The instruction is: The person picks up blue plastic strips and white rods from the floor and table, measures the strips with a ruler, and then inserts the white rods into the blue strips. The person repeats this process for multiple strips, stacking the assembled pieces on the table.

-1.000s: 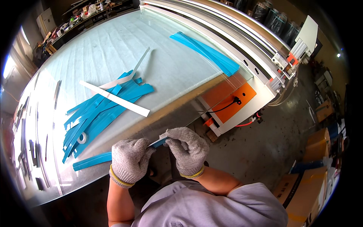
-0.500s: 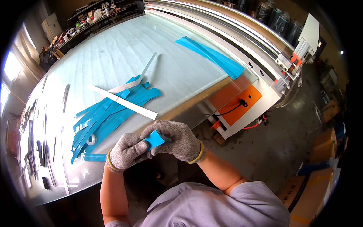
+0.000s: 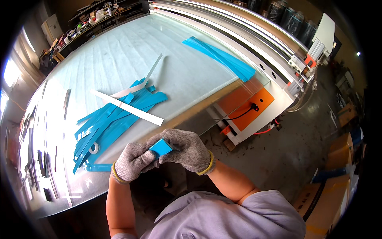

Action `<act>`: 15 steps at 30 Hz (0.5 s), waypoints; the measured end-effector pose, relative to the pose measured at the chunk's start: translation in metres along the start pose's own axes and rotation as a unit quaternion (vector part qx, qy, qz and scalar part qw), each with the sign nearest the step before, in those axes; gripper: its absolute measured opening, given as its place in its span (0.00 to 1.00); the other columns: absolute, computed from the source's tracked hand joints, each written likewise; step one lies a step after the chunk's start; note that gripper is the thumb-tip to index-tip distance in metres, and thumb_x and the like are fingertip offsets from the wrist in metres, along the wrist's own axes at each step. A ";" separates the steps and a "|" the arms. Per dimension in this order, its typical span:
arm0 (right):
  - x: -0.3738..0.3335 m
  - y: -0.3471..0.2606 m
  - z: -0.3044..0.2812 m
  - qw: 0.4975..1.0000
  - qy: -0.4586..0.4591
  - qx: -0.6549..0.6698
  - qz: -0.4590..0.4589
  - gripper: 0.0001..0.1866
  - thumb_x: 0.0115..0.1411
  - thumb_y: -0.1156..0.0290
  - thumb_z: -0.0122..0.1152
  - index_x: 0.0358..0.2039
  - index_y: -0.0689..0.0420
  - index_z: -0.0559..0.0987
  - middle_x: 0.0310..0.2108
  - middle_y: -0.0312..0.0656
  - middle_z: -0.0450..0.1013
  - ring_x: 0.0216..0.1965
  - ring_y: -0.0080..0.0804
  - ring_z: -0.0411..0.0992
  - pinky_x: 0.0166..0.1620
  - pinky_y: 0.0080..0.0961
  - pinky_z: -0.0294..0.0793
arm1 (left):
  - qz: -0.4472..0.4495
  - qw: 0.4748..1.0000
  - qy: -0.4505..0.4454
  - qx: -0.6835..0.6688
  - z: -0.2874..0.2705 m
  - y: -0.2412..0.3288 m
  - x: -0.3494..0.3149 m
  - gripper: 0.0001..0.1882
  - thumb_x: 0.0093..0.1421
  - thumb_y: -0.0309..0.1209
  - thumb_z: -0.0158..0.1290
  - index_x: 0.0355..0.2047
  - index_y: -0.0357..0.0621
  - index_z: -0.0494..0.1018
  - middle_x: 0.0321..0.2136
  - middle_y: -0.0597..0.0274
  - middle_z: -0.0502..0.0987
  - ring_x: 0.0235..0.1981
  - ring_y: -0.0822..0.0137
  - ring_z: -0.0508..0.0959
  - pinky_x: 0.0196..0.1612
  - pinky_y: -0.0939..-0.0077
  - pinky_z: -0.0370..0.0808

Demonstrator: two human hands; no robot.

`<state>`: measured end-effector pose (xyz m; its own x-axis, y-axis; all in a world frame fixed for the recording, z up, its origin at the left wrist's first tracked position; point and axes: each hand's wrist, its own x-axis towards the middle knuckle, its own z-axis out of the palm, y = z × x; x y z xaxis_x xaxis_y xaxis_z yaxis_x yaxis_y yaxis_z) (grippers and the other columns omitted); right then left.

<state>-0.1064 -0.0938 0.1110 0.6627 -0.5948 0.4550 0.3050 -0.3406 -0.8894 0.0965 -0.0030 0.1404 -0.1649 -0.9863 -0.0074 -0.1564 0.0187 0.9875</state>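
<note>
One left hand in a grey knitted glove and one matching right hand met near the edge of a wide, pale, smooth-topped desk, fingers closed on a small, flat blue piece between them. Beyond lay a heap of long, glossy blue strips, crossed by a flat white strip.
</note>
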 end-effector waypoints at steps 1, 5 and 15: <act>-0.001 0.000 -0.001 1.000 -0.004 0.018 0.011 0.22 0.55 0.72 0.77 0.50 0.57 0.81 0.38 0.38 0.78 0.38 0.26 0.73 0.45 0.28 0.74 | -0.007 1.000 -0.002 0.000 0.001 0.004 0.000 0.20 0.72 0.41 0.54 0.30 0.35 0.80 0.19 0.67 0.75 0.18 0.79 0.69 0.21 0.80 0.64; -0.003 0.003 0.000 0.997 -0.008 0.071 0.028 0.21 0.57 0.72 0.76 0.50 0.57 0.81 0.38 0.38 0.78 0.39 0.26 0.73 0.46 0.28 0.74 | -0.004 1.000 -0.014 0.027 0.001 0.004 0.000 0.19 0.73 0.39 0.53 0.32 0.36 0.80 0.20 0.67 0.76 0.19 0.79 0.70 0.23 0.81 0.65; -0.014 0.000 0.007 0.990 0.059 0.113 0.056 0.20 0.58 0.74 0.75 0.50 0.61 0.82 0.47 0.42 0.80 0.48 0.29 0.78 0.52 0.26 0.79 | 0.052 0.968 0.053 0.242 0.013 0.012 -0.002 0.10 0.66 0.32 0.57 0.41 0.37 0.79 0.22 0.55 0.78 0.22 0.57 0.79 0.29 0.63 0.75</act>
<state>-0.1113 -0.0802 0.1045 0.6206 -0.7047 0.3439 0.3889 -0.1042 -0.9154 0.0820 0.0011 0.1499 -0.1068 -0.9858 0.1294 -0.5856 0.1675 0.7931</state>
